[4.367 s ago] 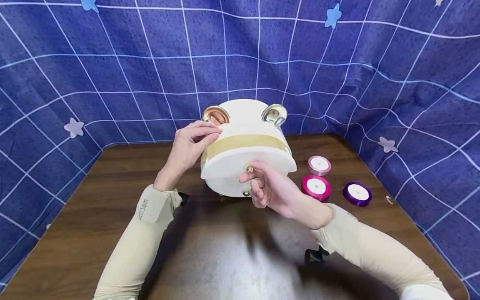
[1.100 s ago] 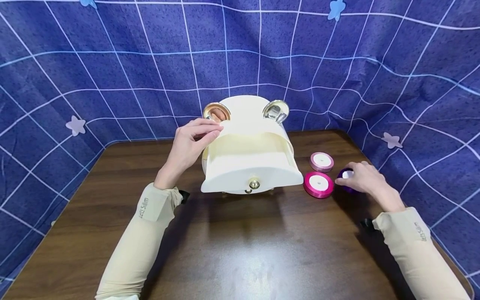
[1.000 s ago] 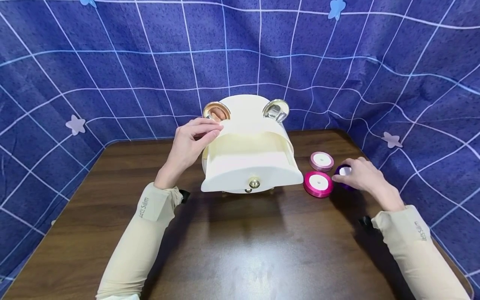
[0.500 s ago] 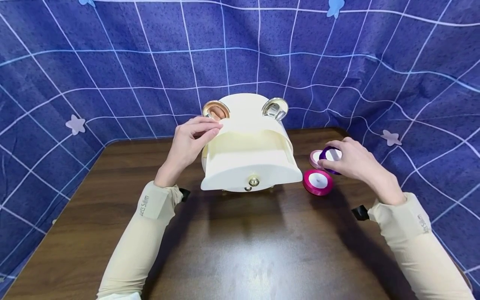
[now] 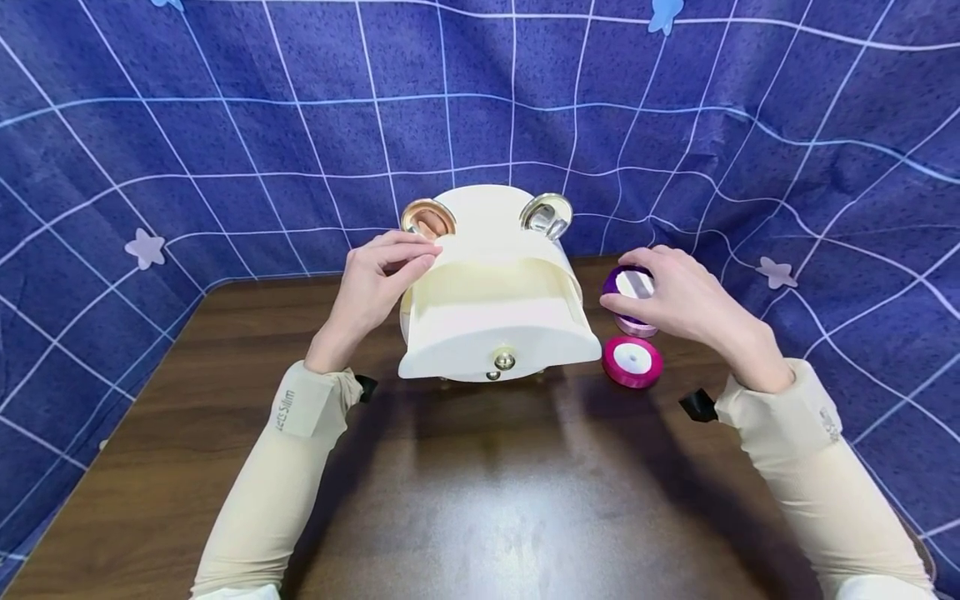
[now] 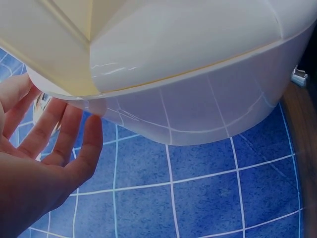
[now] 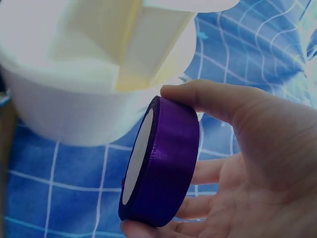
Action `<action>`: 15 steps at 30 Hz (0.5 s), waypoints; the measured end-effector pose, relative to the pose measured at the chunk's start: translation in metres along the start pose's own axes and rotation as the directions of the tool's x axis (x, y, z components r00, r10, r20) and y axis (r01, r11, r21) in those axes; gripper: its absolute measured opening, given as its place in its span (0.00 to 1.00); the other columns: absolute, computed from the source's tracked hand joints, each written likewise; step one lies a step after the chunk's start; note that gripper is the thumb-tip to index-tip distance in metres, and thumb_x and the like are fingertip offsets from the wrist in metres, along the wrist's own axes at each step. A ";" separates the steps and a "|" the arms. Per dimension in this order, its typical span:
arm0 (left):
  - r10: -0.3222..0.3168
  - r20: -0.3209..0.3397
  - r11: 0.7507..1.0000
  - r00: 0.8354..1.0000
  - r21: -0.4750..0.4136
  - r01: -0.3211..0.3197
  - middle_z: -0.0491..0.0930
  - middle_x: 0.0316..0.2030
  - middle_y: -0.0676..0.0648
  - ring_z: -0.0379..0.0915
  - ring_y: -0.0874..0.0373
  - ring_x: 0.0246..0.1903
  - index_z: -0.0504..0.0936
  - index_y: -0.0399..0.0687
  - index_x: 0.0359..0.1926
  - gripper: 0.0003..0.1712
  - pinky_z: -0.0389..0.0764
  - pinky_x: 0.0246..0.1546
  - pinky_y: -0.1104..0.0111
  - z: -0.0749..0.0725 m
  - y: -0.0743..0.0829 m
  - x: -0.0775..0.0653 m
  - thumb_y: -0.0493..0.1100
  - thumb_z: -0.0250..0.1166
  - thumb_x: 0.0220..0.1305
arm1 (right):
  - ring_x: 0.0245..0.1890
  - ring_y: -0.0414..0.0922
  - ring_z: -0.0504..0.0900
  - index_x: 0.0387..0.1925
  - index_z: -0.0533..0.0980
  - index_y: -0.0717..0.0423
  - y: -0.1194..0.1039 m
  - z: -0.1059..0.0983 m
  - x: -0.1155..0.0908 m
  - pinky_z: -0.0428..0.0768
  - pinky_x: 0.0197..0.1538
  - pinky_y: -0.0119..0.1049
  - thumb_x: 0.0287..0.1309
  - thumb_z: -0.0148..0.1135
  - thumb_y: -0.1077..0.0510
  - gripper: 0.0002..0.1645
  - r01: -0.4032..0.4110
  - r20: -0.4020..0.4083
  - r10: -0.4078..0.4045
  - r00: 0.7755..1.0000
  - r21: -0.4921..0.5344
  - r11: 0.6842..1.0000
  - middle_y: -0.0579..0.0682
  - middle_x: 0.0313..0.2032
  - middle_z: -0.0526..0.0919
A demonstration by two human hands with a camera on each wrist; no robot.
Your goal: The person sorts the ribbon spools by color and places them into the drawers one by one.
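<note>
My right hand (image 5: 686, 296) grasps a purple satin ribbon spool with a white disc face (image 7: 173, 158). The thumb bears on one side of its rim and the fingers on the opposite side, palm facing the spool. The spool is held clear of the wooden brown worktop (image 5: 225, 350); in the head view it overlaps a pale pink ribbon spool (image 5: 637, 328). The right forearm reaches diagonally inward from the lower right, wrist raised.

My left hand (image 5: 375, 279) is slightly bent, fingers loosely together, fingertips and thumb resting on the upper left edge of a glossy white rounded box (image 5: 483, 217), just below its copper-coloured ear (image 5: 430, 220). It clenches nothing. The left forearm rises from the lower edge.

The box's white drawer with a curved front (image 5: 450, 354) stands extended. A magenta ribbon spool (image 5: 632, 360) lies beside its right corner.
</note>
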State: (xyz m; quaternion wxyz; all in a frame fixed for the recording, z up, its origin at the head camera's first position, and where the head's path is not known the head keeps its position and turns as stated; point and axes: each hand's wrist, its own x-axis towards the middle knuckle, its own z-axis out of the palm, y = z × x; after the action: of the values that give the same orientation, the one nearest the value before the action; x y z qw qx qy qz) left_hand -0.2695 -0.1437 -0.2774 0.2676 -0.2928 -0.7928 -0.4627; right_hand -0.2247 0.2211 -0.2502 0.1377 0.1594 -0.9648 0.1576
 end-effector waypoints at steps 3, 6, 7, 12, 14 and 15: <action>-0.003 0.004 1.000 1.000 0.004 0.003 0.85 0.44 0.44 0.76 0.56 0.47 0.88 0.43 0.42 0.09 0.72 0.41 0.82 0.000 0.001 0.001 0.37 0.68 0.60 | 0.42 0.54 0.76 0.49 0.79 0.54 -0.010 -0.002 0.004 0.73 0.40 0.48 0.51 0.67 0.40 0.29 0.014 -0.016 -0.014 1.000 0.008 1.000 0.58 0.39 0.81; -0.005 0.010 1.000 1.000 0.015 0.005 0.85 0.44 0.44 0.76 0.57 0.47 0.88 0.43 0.42 0.09 0.72 0.41 0.81 0.000 0.001 0.001 0.38 0.68 0.60 | 0.43 0.54 0.75 0.50 0.78 0.54 -0.019 -0.004 0.007 0.73 0.42 0.48 0.51 0.67 0.40 0.30 0.031 -0.022 -0.030 0.999 0.019 0.999 0.58 0.41 0.80; -0.005 0.012 1.000 1.000 0.017 0.005 0.85 0.44 0.45 0.76 0.57 0.47 0.88 0.43 0.42 0.09 0.72 0.41 0.81 0.000 0.001 0.001 0.38 0.68 0.60 | 0.43 0.54 0.75 0.51 0.78 0.54 -0.022 -0.005 0.008 0.73 0.43 0.49 0.51 0.67 0.39 0.31 0.033 -0.020 -0.033 0.999 0.025 0.999 0.58 0.42 0.80; -0.007 0.016 1.000 1.000 0.006 0.007 0.85 0.44 0.45 0.76 0.57 0.47 0.88 0.44 0.42 0.09 0.73 0.41 0.82 0.000 0.001 0.001 0.38 0.68 0.60 | 0.46 0.53 0.73 0.53 0.78 0.55 -0.036 -0.010 0.012 0.73 0.49 0.50 0.51 0.67 0.39 0.33 0.059 -0.021 -0.057 0.998 0.055 0.997 0.59 0.45 0.77; -0.010 0.016 1.000 1.000 0.005 0.010 0.85 0.44 0.45 0.76 0.57 0.47 0.88 0.44 0.42 0.09 0.73 0.40 0.82 -0.001 0.001 0.001 0.38 0.68 0.60 | 0.46 0.53 0.73 0.53 0.78 0.55 -0.042 -0.012 0.014 0.72 0.50 0.49 0.51 0.67 0.39 0.33 0.073 -0.020 -0.072 0.997 0.064 0.995 0.59 0.45 0.77; -0.011 0.016 1.000 1.000 0.006 0.011 0.85 0.44 0.45 0.76 0.57 0.47 0.88 0.44 0.42 0.09 0.73 0.40 0.82 -0.001 0.001 0.001 0.38 0.68 0.60 | 0.46 0.53 0.73 0.54 0.78 0.55 -0.045 -0.012 0.015 0.72 0.50 0.49 0.51 0.67 0.39 0.34 0.077 -0.015 -0.076 0.997 0.068 0.995 0.59 0.46 0.77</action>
State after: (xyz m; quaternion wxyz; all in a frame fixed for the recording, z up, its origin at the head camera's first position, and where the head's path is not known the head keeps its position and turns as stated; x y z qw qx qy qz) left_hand -0.2697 -0.1441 -0.2757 0.2595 -0.2913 -0.7979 -0.4596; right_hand -0.2202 0.1810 -0.2225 0.1443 0.2000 -0.9510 0.1863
